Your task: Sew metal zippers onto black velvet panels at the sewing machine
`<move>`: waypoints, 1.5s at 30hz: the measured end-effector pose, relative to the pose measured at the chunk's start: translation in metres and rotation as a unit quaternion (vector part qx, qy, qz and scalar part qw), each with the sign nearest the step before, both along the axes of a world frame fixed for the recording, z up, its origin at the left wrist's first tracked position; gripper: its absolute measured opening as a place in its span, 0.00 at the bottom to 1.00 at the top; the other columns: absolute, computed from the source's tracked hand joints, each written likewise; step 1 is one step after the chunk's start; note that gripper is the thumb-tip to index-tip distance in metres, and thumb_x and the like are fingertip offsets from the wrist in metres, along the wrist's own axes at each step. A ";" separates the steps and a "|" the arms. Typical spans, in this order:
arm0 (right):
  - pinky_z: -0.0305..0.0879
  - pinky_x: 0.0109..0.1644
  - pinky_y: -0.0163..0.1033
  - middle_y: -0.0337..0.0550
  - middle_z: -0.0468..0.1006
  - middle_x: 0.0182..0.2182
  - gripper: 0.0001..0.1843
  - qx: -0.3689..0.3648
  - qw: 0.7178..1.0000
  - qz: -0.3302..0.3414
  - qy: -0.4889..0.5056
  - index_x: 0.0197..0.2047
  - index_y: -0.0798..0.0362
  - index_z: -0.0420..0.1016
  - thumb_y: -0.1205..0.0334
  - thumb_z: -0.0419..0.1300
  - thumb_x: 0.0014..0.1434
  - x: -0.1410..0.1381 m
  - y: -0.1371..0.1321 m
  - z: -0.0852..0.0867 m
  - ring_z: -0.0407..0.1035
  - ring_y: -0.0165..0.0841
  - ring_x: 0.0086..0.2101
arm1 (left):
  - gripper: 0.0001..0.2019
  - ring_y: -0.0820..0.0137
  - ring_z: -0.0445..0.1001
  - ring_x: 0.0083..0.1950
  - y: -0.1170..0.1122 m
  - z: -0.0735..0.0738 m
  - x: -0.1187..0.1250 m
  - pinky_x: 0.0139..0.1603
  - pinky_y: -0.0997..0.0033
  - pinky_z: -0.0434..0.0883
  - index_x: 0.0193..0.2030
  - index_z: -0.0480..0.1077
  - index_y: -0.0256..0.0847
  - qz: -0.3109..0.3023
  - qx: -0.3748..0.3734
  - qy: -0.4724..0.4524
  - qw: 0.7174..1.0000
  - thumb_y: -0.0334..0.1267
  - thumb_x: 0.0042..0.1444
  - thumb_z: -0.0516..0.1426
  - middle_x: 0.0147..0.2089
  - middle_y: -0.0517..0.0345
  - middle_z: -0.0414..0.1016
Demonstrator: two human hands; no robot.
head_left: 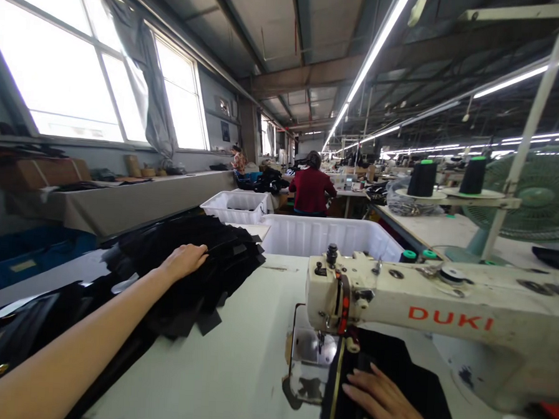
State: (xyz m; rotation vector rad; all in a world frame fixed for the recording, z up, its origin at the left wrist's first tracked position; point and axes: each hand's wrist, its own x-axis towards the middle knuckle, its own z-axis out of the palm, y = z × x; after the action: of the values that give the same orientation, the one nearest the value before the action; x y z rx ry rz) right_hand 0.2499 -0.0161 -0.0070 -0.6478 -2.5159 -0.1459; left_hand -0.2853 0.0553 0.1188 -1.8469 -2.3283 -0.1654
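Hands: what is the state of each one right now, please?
Left hand: open, fingers laid on the pile of black fabric pieces, holding nothing.
Right hand: open, flat on the black fabric beside the sewing machine.

Lower right, on the table [234, 357]: sewing machine [424, 304]. Left of centre, same table: fabric stack [201, 280]. Behind the table, centre: two bins [325, 240]. Far right: fan [543, 192].

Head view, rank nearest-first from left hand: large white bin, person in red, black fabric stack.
1. black fabric stack, under the left hand.
2. large white bin, ahead right.
3. person in red, far beyond the bin.
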 end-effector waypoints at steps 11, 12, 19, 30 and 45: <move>0.63 0.64 0.53 0.42 0.72 0.59 0.13 -0.114 0.993 -0.017 -0.018 0.53 0.43 0.74 0.57 0.58 0.66 -0.025 -0.005 0.015 0.64 0.40 0.61 | 0.08 0.62 0.76 0.39 -0.053 0.026 0.088 0.44 0.60 0.72 0.39 0.72 0.39 -0.062 -0.002 -0.043 0.997 0.38 0.66 0.53 0.35 0.57 0.75; 0.59 0.65 0.56 0.43 0.72 0.59 0.14 -0.137 0.990 -0.019 -0.017 0.54 0.43 0.73 0.58 0.58 0.66 -0.028 -0.008 0.018 0.64 0.40 0.61 | 0.09 0.62 0.76 0.37 -0.068 0.007 0.112 0.43 0.62 0.71 0.36 0.72 0.41 -0.099 -0.031 -0.070 0.992 0.36 0.65 0.52 0.31 0.59 0.74; 0.49 0.68 0.59 0.47 0.69 0.60 0.25 -0.189 0.981 -0.024 -0.041 0.62 0.45 0.68 0.68 0.57 0.62 -0.030 -0.026 0.026 0.61 0.39 0.62 | 0.15 0.71 0.72 0.20 -0.168 -0.098 0.263 0.22 0.77 0.66 0.32 0.67 0.43 -0.265 -0.209 -0.356 0.871 0.39 0.67 0.45 0.21 0.64 0.72; 0.45 0.70 0.53 0.42 0.70 0.59 0.25 -0.233 0.971 0.003 -0.044 0.60 0.41 0.68 0.68 0.55 0.62 -0.025 -0.042 0.037 0.58 0.32 0.63 | 0.33 0.50 0.58 0.70 -0.149 -0.117 0.268 0.66 0.37 0.58 0.73 0.46 0.44 -0.430 0.031 -0.137 0.892 0.41 0.65 0.55 0.71 0.45 0.57; 0.43 0.71 0.52 0.44 0.70 0.59 0.28 -0.210 0.975 0.032 -0.070 0.61 0.43 0.68 0.70 0.56 0.57 -0.022 -0.032 0.025 0.59 0.35 0.63 | 0.35 0.55 0.58 0.70 -0.136 -0.111 0.263 0.68 0.39 0.54 0.74 0.45 0.47 -0.448 0.022 -0.098 0.888 0.32 0.62 0.52 0.72 0.51 0.55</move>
State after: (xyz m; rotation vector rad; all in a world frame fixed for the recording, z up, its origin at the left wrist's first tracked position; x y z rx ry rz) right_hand 0.2278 -0.0478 0.0183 -0.7382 -2.7247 0.3883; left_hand -0.0227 -0.0807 0.0080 -2.8266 -1.3389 -0.5212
